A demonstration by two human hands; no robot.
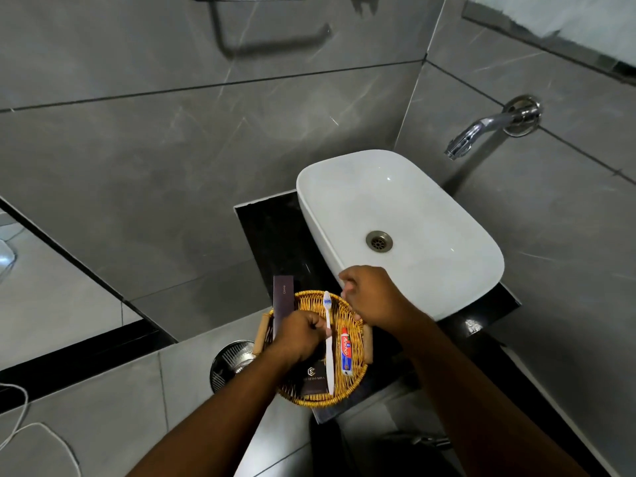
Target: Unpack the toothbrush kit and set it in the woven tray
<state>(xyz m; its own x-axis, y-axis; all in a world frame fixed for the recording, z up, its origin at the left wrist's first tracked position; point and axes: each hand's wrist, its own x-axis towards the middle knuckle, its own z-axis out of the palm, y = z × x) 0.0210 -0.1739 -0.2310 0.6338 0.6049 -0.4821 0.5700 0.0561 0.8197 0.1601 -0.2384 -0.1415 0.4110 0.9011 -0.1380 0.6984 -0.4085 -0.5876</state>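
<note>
A round woven tray (pixel 356 373) sits on the black counter beside the sink. A white toothbrush (pixel 329 359) with blue bristles lies lengthwise in it, head pointing away from me. My left hand (pixel 298 335) is over the tray's left side, fingers curled against the toothbrush handle. To the right of the brush lies a small red and blue toothpaste tube (pixel 346 351). A dark card with a logo (pixel 311 378) rests in the tray's near part. A long dark box (pixel 283 304) leans on the left rim. My right hand (pixel 371 294) hovers over the far right rim, fingers pinched together.
A white basin (pixel 430 208) with a metal drain stands just beyond the tray, and a chrome tap (pixel 481 130) sticks out of the wall at right. Below the counter's left edge a steel bin lid (pixel 229 363) shows. Grey tiled walls surround everything.
</note>
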